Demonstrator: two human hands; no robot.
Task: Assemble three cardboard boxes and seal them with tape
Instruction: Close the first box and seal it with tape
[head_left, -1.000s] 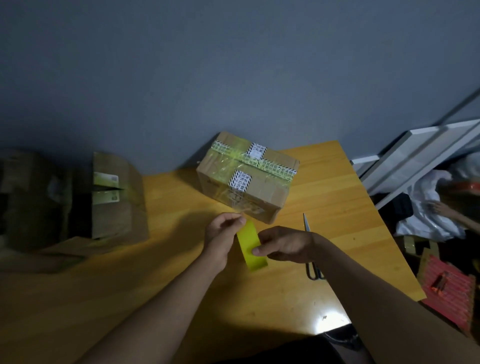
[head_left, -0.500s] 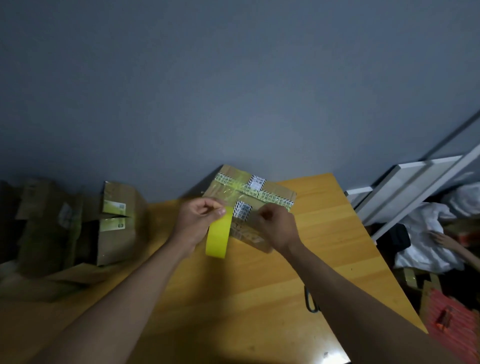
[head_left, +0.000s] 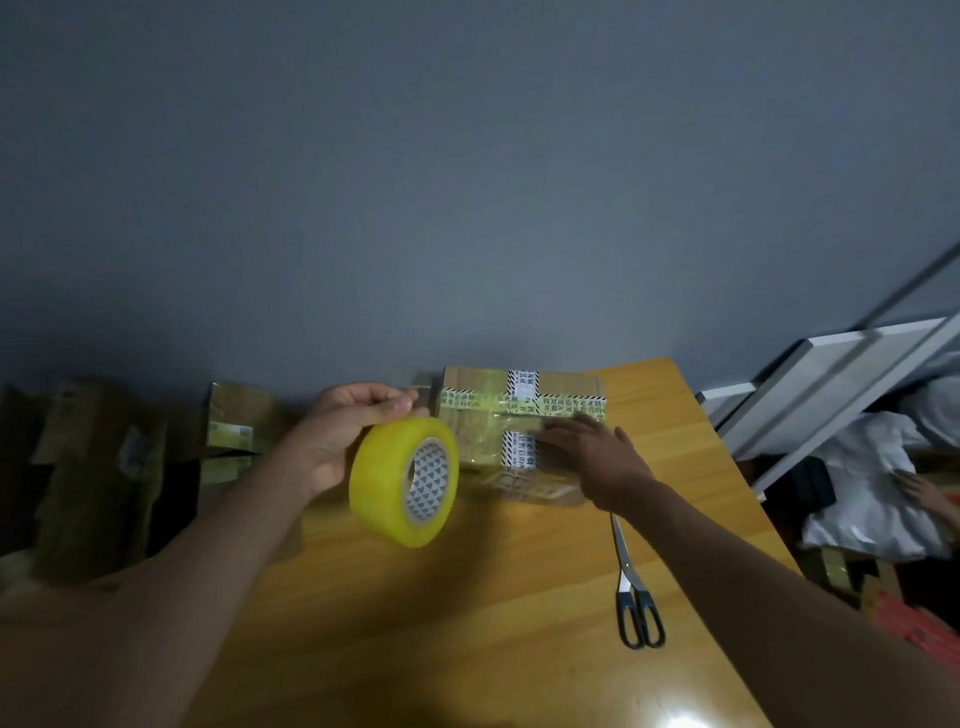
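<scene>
Cardboard box (head_left: 524, 415): taped, right hand (head_left: 597, 457) flat atop; left hand (head_left: 348, 431) pinching tape roll (head_left: 402, 480); other boxes (head_left: 228, 436) apparently unsealed.

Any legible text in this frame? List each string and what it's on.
Nothing can be read for certain.
Printed tape strips on the cardboard box: Chinese characters, too blurred to quote.
Label on the flattened boxes at left: too small and dark.
Tape roll core: triangle pattern only, no words.
</scene>
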